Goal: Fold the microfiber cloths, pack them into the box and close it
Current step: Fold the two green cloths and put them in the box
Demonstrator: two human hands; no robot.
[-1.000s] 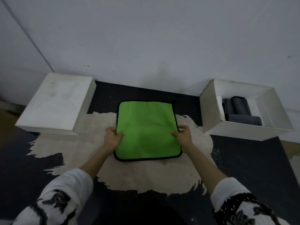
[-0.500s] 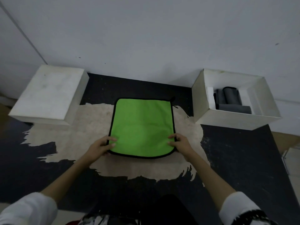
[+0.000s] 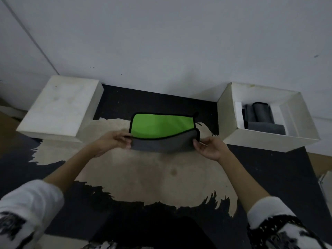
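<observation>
The green microfiber cloth (image 3: 159, 124) is lying in the middle of the worn tabletop (image 3: 143, 173), with its near edge lifted and turned over so the grey underside faces up. So this looks like the first fold, near half going over the far half. Left hand (image 3: 109, 143) has the near-left corner pinched between thumb and fingers, right hand (image 3: 209, 147) is doing the same on the near-right corner, fingers closed on the black trim at both ends.

To get this fold right I'd carry both corners forward at the same height and land them right on the far corners, the one on the right being where the little hanging loop (image 3: 195, 115) sticks out. The fold edge looks a bit slanted right now, right side further along than the left, so evening that out before pressing down would save a redo. Then run a palm across the crease, microfiber likes to spring back.

The open white box (image 3: 269, 139) sits to the right with some dark grey rolled cloths (image 3: 262, 115) already inside. What I take to be the lid (image 3: 59, 108) is off to the left, well clear
</observation>
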